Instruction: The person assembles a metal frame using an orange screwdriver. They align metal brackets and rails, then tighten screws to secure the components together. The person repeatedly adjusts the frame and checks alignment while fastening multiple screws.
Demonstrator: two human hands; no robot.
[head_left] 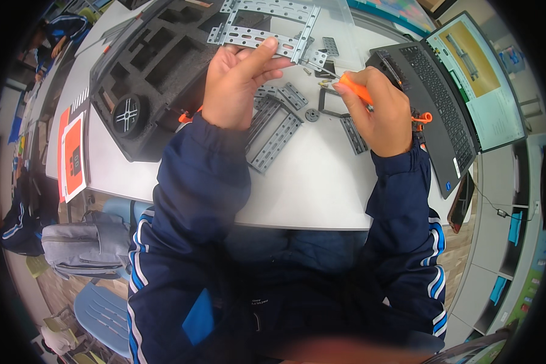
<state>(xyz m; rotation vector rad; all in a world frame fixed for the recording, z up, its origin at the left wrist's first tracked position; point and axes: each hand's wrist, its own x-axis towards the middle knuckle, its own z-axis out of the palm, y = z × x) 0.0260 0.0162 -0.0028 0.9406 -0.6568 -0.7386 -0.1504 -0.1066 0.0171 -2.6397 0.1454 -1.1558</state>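
My left hand [239, 79] grips a frame of perforated grey metal channels [246, 36] by its near side, thumb on top, and holds it up over the far part of the table. In my right hand [379, 112] is a screwdriver with an orange handle [355, 88]. Its thin shaft points up and left to the near right corner of the frame, where a small bracket [314, 59] sits. Whether the tip is seated in a screw is too small to tell. Below the hands lie more grey perforated channels [276, 136], a small round gear-like part [312, 114] and a dark square frame [332, 103].
An open laptop [437, 91] stands at the right, a 3D model on its screen. On the left lies a black case with foam cutouts [158, 60], with a black wheel [129, 115] on it. An orange and white booklet [74, 155] rests at the table's left edge. Behind is a clear plastic box [340, 30].
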